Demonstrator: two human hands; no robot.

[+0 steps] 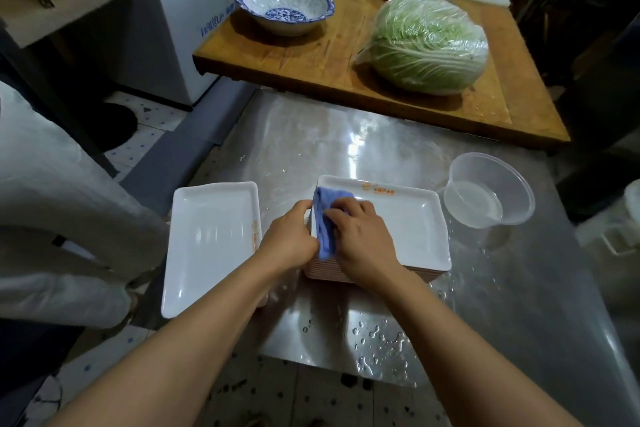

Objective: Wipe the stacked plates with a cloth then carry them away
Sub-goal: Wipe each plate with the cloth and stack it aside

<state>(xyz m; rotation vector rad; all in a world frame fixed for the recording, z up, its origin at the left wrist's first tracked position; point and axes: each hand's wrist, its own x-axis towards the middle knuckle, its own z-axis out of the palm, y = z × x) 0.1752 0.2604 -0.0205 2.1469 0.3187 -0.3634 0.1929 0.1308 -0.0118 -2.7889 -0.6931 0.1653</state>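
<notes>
both hands work: right hand (363, 239) presses blue cloth (325, 222) on stacked plates (415, 229), left hand (291, 236) pinches the cloth's edge (wiping step); next, wipe toward the right side.

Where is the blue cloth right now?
In the head view, the cloth lies on the left end of the plate stack, pressed under the right hand, with the left hand beside it.

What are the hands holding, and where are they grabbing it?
The right hand presses a blue cloth onto the top plate, gripping the cloth's right side. The left hand holds the stack's left edge.
</notes>
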